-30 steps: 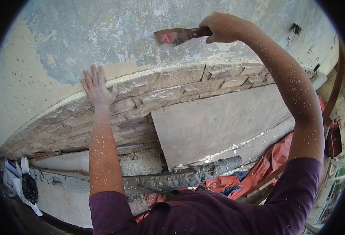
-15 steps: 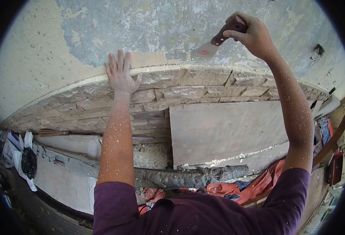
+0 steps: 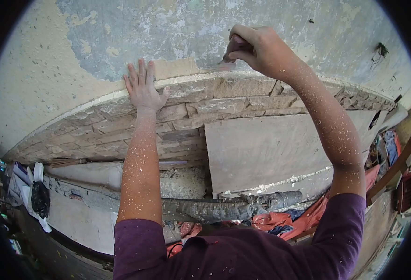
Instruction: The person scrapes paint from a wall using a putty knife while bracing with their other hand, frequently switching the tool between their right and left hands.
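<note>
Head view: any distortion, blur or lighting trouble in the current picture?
Head view: wide-lens bending, the stone band looks bowed and black rounds off the corners; head view: the scraper has a smeared blade, probably motion, while the left hand is fairly crisp; head view: soft light on the wall, darker at lower left.

The wall (image 3: 168, 37) is patchy blue-grey and cream — the shirt (image 3: 257, 254), purple (white-flecked).

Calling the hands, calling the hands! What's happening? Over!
Right hand gripping scraper, blade by wall. Left hand spread at stonework's top edge. Nothing seen blocking blade.
</note>
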The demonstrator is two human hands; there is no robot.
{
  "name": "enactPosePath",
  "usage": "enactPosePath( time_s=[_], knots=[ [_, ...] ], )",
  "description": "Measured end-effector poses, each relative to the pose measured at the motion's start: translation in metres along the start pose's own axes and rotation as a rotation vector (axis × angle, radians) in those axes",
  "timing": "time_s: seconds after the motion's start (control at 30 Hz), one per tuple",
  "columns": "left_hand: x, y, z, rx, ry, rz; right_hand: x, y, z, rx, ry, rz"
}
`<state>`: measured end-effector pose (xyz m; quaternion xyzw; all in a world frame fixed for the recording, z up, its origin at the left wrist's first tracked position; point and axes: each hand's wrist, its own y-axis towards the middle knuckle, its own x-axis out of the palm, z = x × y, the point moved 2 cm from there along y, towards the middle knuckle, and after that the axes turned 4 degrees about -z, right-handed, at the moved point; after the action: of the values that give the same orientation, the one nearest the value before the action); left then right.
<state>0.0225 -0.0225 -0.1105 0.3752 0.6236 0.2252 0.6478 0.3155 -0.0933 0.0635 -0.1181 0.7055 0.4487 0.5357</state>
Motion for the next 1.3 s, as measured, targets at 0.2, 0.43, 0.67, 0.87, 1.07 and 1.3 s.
enactPosePath(
  time_s=[0.2,0.43,0.67,0.87,1.07,1.3],
  knots=[
    [-0.002,0.0,0.0,0.001,0.011,-0.051,0.012,0.007,0.0,0.048,0.126,0.136],
    [-0.002,0.0,-0.003,-0.068,0.054,-0.174,-0.009,0.035,-0.031,-0.04,-0.04,0.333],
    [-0.005,0.0,0.001,-0.029,0.011,-0.102,-0.042,0.057,-0.051,0.084,0.081,0.156],
    [-0.005,-0.001,-0.001,-0.034,0.002,-0.136,0.0,0.066,-0.037,-0.016,-0.004,0.139],
    [-0.008,0.003,0.001,-0.053,0.005,-0.196,0.025,0.065,-0.055,-0.023,-0.073,0.134],
    [-0.004,0.001,-0.002,-0.032,0.009,-0.153,0.04,0.056,-0.055,0.002,-0.009,0.085]
  ],
)
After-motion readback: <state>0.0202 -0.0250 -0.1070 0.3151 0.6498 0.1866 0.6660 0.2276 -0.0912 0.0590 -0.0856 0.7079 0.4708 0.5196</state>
